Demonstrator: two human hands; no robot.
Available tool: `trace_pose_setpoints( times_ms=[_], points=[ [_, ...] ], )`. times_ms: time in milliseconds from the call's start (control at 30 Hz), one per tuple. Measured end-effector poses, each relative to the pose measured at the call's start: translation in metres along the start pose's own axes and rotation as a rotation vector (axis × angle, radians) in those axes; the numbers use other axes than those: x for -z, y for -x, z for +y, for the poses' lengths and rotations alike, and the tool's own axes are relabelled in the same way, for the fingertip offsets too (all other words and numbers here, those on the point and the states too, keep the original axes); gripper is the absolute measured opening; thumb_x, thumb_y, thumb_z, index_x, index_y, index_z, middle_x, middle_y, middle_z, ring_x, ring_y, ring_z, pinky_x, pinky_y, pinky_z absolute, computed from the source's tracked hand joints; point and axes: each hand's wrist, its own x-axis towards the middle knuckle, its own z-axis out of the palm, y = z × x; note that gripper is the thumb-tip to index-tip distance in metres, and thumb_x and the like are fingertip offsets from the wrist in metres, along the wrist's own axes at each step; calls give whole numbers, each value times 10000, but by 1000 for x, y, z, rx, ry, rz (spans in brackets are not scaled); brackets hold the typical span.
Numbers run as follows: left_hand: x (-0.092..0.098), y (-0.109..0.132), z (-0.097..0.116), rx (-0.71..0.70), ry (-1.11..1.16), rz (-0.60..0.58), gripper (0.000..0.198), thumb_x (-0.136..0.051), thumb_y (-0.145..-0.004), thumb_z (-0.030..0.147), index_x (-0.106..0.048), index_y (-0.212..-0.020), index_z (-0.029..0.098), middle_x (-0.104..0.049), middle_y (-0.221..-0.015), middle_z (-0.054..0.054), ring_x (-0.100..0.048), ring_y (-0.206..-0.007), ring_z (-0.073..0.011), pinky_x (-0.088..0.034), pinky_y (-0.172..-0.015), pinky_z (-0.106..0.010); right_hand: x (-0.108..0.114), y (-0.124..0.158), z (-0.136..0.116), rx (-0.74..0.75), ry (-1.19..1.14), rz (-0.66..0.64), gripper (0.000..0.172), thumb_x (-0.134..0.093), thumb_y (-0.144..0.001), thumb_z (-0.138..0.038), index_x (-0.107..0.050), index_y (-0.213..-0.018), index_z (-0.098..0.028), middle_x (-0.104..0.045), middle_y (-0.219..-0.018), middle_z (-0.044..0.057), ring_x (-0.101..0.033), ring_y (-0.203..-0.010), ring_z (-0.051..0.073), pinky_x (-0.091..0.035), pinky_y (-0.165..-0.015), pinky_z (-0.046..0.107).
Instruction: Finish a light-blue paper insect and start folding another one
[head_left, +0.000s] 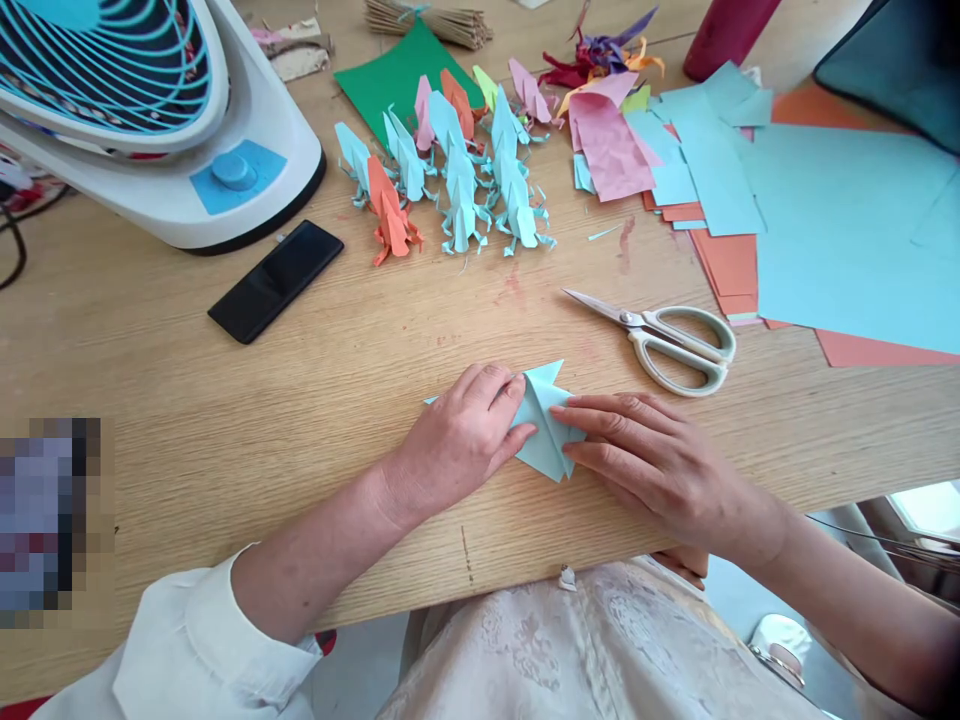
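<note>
A partly folded light blue paper (pixel 541 420) lies on the wooden table near its front edge, with pointed corners at top, bottom and left. My left hand (pixel 469 430) rests over its left side, fingers bent together and pressed on the paper. From the right, my right hand (pixel 652 455) presses the paper's right edge with its fingertips, the fingers close together. The underside of the paper and part of its left side are hidden. Scissors (pixel 637 322) with pale handles lie behind my right hand, tips pointing left.
Several folded paper figures (pixel 459 185) stand at the back middle, before a green sheet (pixel 375 85). A black phone (pixel 276 282) and white fan (pixel 255 130) are left. Paper sheets (pixel 847 230) and a red bottle (pixel 727 40) are right.
</note>
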Motion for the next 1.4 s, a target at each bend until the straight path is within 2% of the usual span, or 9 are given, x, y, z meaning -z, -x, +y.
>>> trace_pose_setpoints(
  times_ms=[267, 467, 800, 1033, 1233, 1400],
  points=[
    [-1, 0, -1, -20, -24, -4, 351, -537, -938, 284, -591, -1160, 16, -612, -1053, -174, -593, -973, -265, -545, -863, -395, -1, -1, 1, 11, -6, -6, 169, -498, -958, -115, -643, -1040, -141, -603, -1345, 137, -480, -1315, 294, -446, -1043, 508],
    [-1, 0, -1, -15, -5, -8, 348, -544, -932, 273, -597, -1147, 5, -610, -1043, -188, -588, -987, -273, -541, -851, -398, 0, -3, 1, 2, 0, -4, 148, -512, -958, -131, -649, -1012, -150, -625, -1318, 130, -525, -1271, 283, -456, -1018, 491],
    [0, 1, -4, 15, 40, -50, 305, -526, -937, 279, -596, -1178, 105, -595, -1101, -157, -579, -1039, -289, -524, -867, -448, 1, -2, 3, -20, -24, -14, 162, -515, -958, -150, -651, -1030, -200, -623, -1331, 96, -537, -1258, 274, -467, -990, 494],
    [-1, 1, -2, 12, 48, -69, 310, -525, -939, 274, -587, -1177, 85, -590, -1103, -169, -569, -1042, -297, -518, -882, -469, 2, -1, 2, -27, -28, -22, 160, -519, -955, -150, -655, -1021, -201, -613, -1346, 93, -530, -1269, 275, -456, -1004, 495],
    [0, 0, -2, 16, 69, -67, 297, -535, -937, 268, -592, -1171, 95, -588, -1095, -154, -567, -1036, -288, -517, -877, -453, 2, -1, 3, -2, -2, -28, 174, -506, -957, -146, -654, -1022, -209, -611, -1350, 84, -534, -1253, 274, -449, -994, 499],
    [2, 0, 1, -4, -4, -63, 300, -532, -942, 265, -601, -1154, 64, -607, -1074, -164, -566, -1001, -275, -521, -858, -420, 3, -3, 2, 0, -12, -27, 184, -489, -965, -150, -654, -1017, -213, -622, -1333, 86, -530, -1251, 272, -449, -976, 502]
  ],
)
